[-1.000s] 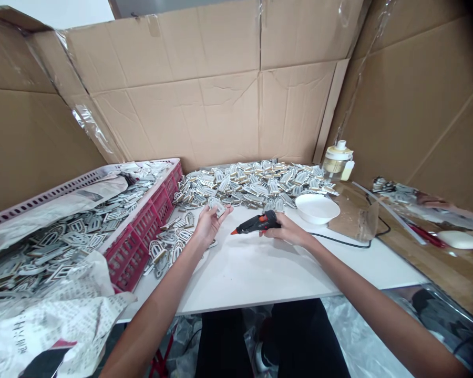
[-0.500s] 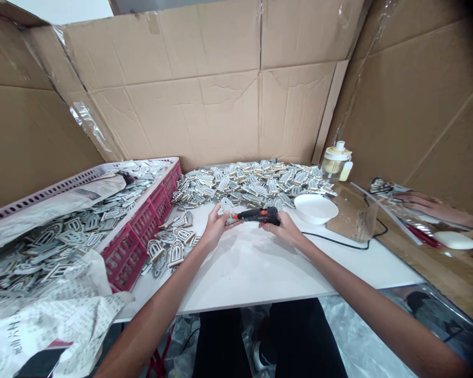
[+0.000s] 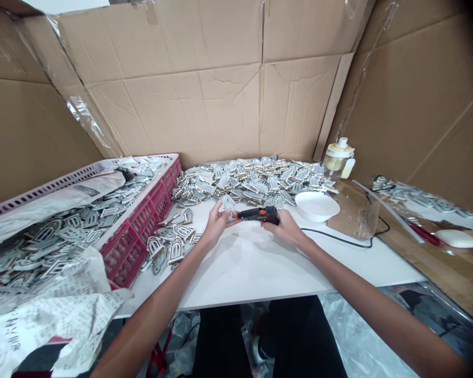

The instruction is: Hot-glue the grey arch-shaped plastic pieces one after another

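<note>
My right hand (image 3: 283,226) is closed around the handle of a black and orange hot glue gun (image 3: 256,214), which lies level with its nozzle pointing left. My left hand (image 3: 217,223) pinches a small grey arch-shaped piece (image 3: 229,205) upright. The orange nozzle tip meets the lower part of that piece; whether glue is coming out is too small to tell. Left of my left forearm lies a loose group of similar arched pieces (image 3: 176,249) with white and brown layers. Behind both hands spreads a large heap of such pieces (image 3: 252,181).
A pink plastic crate (image 3: 136,241) full of pieces and newspaper (image 3: 59,310) stands on the left. A white bowl (image 3: 317,206), a clear bottle (image 3: 338,157) and a black cable (image 3: 339,239) are on the right. Cardboard walls (image 3: 220,105) enclose the white table (image 3: 252,278).
The view has shifted slightly. Both hands keep nearly the same position, with the glue gun's nozzle still at the arched piece. At the far right, a hand and forearm have gone, leaving a row of pieces visible.
</note>
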Motion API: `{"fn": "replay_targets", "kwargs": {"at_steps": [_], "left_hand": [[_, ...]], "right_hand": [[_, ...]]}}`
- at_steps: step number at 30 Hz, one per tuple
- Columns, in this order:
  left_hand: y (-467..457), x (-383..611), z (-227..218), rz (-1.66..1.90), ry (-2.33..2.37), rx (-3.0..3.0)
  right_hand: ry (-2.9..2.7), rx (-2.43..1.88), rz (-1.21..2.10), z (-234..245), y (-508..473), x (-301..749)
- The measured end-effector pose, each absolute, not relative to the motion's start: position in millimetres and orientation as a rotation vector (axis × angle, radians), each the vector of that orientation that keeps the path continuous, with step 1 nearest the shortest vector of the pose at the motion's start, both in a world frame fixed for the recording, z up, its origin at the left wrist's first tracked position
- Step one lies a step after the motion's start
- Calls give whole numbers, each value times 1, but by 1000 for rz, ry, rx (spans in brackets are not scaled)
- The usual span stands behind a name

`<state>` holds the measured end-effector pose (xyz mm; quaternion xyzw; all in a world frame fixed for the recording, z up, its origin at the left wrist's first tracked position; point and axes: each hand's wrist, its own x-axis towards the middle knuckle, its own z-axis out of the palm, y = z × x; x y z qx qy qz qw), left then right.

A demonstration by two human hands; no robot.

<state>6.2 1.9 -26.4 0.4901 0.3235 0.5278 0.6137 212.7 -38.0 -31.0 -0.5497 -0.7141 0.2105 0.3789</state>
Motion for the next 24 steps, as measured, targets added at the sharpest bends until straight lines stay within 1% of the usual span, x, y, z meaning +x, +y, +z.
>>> {"fn": "replay_targets", "kwargs": {"at_steps": [11,24], "left_hand": [[2,5,-28,1186,751,1246],[-2,9,-24,1211,781,1274]], "right_hand": [[-1869,-1495,400,-24,-43,208],[-1851,-1500,378,-24,-44,207]]}}
